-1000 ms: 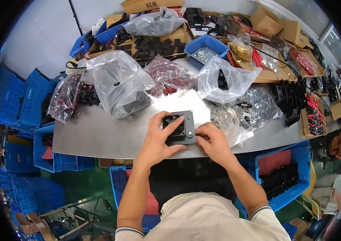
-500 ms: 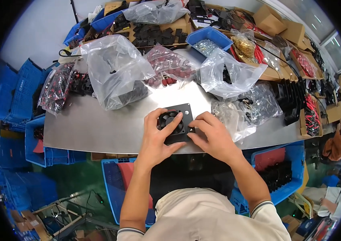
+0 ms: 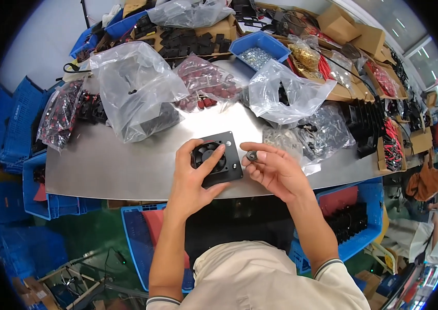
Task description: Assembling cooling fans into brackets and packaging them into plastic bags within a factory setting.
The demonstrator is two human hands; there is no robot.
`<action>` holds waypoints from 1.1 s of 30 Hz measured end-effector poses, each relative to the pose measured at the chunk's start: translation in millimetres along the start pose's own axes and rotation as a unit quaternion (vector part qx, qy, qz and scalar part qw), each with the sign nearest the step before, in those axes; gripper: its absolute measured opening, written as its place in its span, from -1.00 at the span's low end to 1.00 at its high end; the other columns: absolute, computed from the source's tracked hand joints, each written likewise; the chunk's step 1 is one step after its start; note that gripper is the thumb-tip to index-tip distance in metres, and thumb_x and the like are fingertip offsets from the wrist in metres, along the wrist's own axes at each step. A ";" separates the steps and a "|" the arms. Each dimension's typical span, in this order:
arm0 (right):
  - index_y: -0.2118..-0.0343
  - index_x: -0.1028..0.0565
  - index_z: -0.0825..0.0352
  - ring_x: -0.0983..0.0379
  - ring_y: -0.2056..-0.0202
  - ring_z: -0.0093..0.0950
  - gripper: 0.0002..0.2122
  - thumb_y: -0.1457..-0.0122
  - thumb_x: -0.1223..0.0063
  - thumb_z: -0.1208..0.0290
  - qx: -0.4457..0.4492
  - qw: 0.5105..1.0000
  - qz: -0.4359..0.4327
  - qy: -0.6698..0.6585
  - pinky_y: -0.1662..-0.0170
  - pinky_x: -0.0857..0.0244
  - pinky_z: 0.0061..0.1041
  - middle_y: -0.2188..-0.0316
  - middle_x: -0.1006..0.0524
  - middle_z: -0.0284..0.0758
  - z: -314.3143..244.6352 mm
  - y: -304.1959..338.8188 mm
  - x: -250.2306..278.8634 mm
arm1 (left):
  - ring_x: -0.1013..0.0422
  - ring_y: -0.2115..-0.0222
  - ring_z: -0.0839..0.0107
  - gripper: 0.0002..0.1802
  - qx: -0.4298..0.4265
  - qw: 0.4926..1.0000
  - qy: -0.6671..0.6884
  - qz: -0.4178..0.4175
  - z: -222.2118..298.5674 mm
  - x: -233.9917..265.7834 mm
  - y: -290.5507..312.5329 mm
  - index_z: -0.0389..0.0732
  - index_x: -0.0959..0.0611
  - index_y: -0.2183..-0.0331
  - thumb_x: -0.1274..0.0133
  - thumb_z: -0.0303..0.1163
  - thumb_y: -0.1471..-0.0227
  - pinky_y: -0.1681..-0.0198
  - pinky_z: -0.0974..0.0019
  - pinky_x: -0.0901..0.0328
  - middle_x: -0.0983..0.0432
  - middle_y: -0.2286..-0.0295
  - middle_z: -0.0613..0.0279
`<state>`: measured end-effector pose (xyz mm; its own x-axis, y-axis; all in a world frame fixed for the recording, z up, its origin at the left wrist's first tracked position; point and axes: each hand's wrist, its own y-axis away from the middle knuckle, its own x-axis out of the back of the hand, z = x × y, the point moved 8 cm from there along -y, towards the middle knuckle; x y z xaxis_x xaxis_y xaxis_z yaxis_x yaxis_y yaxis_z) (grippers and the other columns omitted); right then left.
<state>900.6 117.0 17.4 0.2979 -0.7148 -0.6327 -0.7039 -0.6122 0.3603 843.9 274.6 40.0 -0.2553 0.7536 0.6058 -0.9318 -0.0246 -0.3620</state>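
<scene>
A black square plate with a black cooling fan on it lies on the metal table near its front edge. My left hand grips the plate from the left, thumb along the near edge and a finger laid across the fan. Just right of the plate, my right hand pinches a small dark cylindrical part with a round end; its exact kind I cannot make out. On the plate's right side shows a small shiny fitting, and a hole sits near the far corner.
Clear plastic bags and a bag of dark red parts lie behind my hands. Farther back stands a blue bin of small metal pieces. Bagged parts are at the right. Blue crates flank me below the table edge.
My right hand has drawn back from the plate's right edge and turned, and the small dark part now shows in its fingers. The left hand keeps its grip; the whole view has shifted slightly.
</scene>
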 end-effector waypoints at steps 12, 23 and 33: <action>0.08 -0.42 0.53 -0.44 0.30 -0.54 -0.72 -0.16 0.02 0.54 0.046 0.997 0.001 0.060 0.23 -0.34 -0.65 0.26 -0.50 -0.21 -2.2 -1.0 9.1 | -0.21 0.01 0.05 -0.15 -0.004 1.000 -0.001 0.005 0.4 1.8 -0.6 -0.03 -0.53 0.00 -0.40 -0.42 0.51 -0.01 0.14 -0.23 -0.14 0.01 0.02; 0.07 -0.41 0.51 -0.46 0.28 -0.50 -0.73 -0.15 0.03 0.58 0.048 0.998 -0.018 0.048 0.20 -0.36 -0.63 0.24 -0.51 -0.17 2.3 -4.2 10.2 | -0.20 -0.01 0.04 -0.14 -0.006 1.000 -0.003 0.000 0.1 1.2 -0.4 -0.02 -0.53 0.00 -0.40 -0.42 0.52 -0.01 0.12 -0.23 -0.14 0.01 0.01; 0.07 -0.39 0.51 -0.47 0.27 -0.48 -0.73 -0.16 0.04 0.59 0.040 0.999 -0.007 0.032 0.19 -0.38 -0.60 0.21 -0.51 -0.12 5.2 -6.7 14.3 | -0.22 -0.01 0.07 -0.21 0.008 1.000 0.013 0.005 -4.8 3.4 -0.1 -0.06 -0.56 0.08 -0.42 -0.41 0.53 0.04 0.15 -0.26 -0.15 -0.02 0.05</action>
<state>906.2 112.7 2.3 0.3467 -0.7278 -0.5918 -0.7478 -0.5953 0.2940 844.4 280.3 38.6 -0.2586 0.7705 0.5827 -0.9331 -0.0432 -0.3570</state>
